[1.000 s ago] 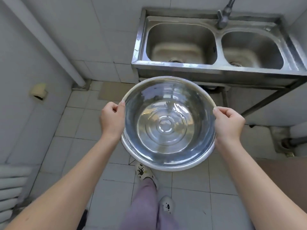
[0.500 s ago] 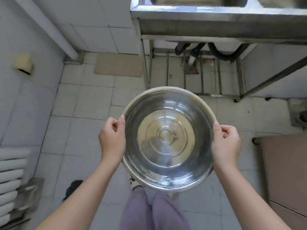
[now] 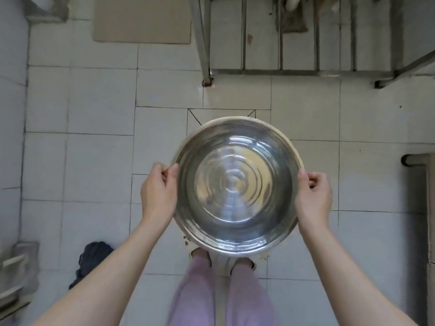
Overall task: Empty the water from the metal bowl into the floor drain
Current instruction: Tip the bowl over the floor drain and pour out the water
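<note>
A round metal bowl [image 3: 237, 187] with shallow rippling water is held level above the tiled floor, over my feet. My left hand [image 3: 159, 192] grips its left rim and my right hand [image 3: 314, 195] grips its right rim. Just beyond the bowl's far edge, a square of floor tile with diagonal cut lines [image 3: 221, 115] shows; the bowl hides most of it. No drain opening is visible.
The steel sink stand's legs and lower rack [image 3: 282, 69] cross the top right. A tan mat [image 3: 141, 20] lies at top left. A dark cloth [image 3: 93, 258] sits on the floor at lower left. A brown cabinet edge [image 3: 429, 208] stands at right.
The view has tilted down from the sink to the floor. The bowl, still held by both hands, has come lower over the tiles and its water ripples more.
</note>
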